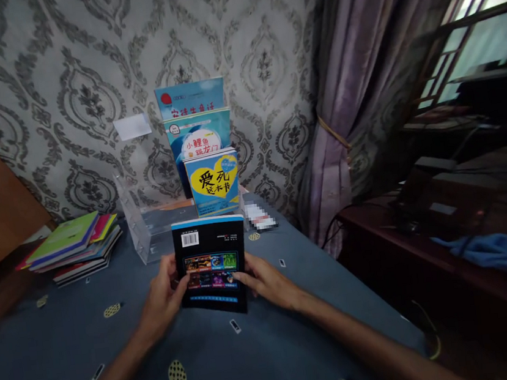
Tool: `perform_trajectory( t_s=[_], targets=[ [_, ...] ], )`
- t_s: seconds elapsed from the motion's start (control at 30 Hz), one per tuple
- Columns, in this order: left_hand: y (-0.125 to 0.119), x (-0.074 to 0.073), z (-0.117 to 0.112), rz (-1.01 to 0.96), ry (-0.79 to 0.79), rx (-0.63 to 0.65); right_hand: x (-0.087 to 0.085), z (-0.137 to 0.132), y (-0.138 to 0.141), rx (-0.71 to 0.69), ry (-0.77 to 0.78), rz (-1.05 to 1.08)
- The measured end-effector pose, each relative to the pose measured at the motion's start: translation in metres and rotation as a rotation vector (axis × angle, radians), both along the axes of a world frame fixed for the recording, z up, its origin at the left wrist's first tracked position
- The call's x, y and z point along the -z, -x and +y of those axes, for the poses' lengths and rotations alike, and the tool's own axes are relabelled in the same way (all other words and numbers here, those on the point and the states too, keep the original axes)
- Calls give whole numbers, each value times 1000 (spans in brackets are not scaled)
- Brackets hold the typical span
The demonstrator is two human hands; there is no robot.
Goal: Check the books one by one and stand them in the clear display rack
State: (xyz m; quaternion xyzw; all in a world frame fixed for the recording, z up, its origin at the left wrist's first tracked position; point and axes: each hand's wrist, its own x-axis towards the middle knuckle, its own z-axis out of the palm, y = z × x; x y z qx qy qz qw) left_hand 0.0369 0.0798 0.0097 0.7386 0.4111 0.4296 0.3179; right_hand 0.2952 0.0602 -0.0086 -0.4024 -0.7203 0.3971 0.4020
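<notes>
Between my two hands a black book (209,245) is held upright, its back cover with a barcode and rows of small colour pictures towards me. My left hand (166,290) grips its left edge, thumb on the cover. On the right edge, my right hand (264,280) holds it the same way. Just beyond stands a clear plastic book rack (136,229). In its right part, a blue book with a yellow heart (213,182) stands in front of a light blue book (200,132) and a taller blue book (191,96).
A stack of books (73,246) lies at the left of the blue patterned tablecloth (133,340). A white card (132,126) shows above the rack. Right of the rack lies a blurred-out item (260,215). A curtain (331,106) and a dark red cabinet (452,264) with a blue cloth (502,255) stand right.
</notes>
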Motion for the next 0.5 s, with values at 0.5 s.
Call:
perform_trajectory(
  t_s=[0.5],
  targets=[
    [-31, -9, 59, 265, -357, -236, -16, 72, -18, 167, -294, -146]
  ],
)
